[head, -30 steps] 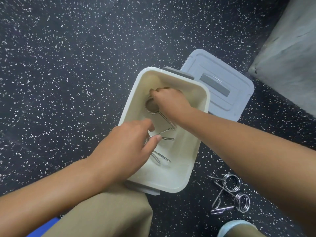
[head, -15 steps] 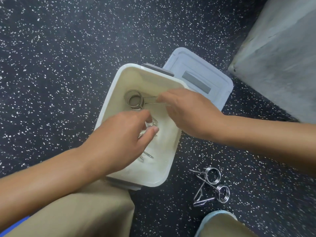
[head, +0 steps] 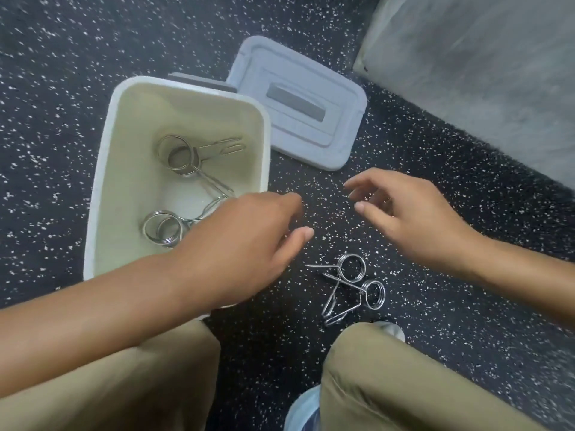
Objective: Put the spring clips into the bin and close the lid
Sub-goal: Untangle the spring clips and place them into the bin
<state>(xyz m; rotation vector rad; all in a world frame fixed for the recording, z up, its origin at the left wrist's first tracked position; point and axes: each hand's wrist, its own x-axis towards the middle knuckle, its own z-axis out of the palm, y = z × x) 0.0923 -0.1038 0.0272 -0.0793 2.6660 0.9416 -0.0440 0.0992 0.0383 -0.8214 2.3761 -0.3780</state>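
Note:
A white bin [head: 102,169] stands open on the speckled floor at left. Inside it lie metal spring clips: a pair near the far end [head: 180,157] and one at the near end [head: 163,231]. Two more spring clips [head: 351,269] [head: 371,295] lie tangled on the floor right of the bin. The pale grey lid [head: 298,101] lies flat beyond the bin's far right corner. My left hand [head: 245,244] hovers over the bin's near right edge, fingers apart, holding nothing. My right hand [head: 413,216] hangs above the floor clips, fingers spread and empty.
A grey padded block [head: 485,63] fills the upper right corner. My knees in tan trousers [head: 404,384] and a light shoe [head: 301,412] are at the bottom. Bare dark floor lies left of and beyond the bin.
Both hands have left the bin and moved right toward the floor clips. The clips they held now rest in the bin. The view has shifted, so the bin sits further left.

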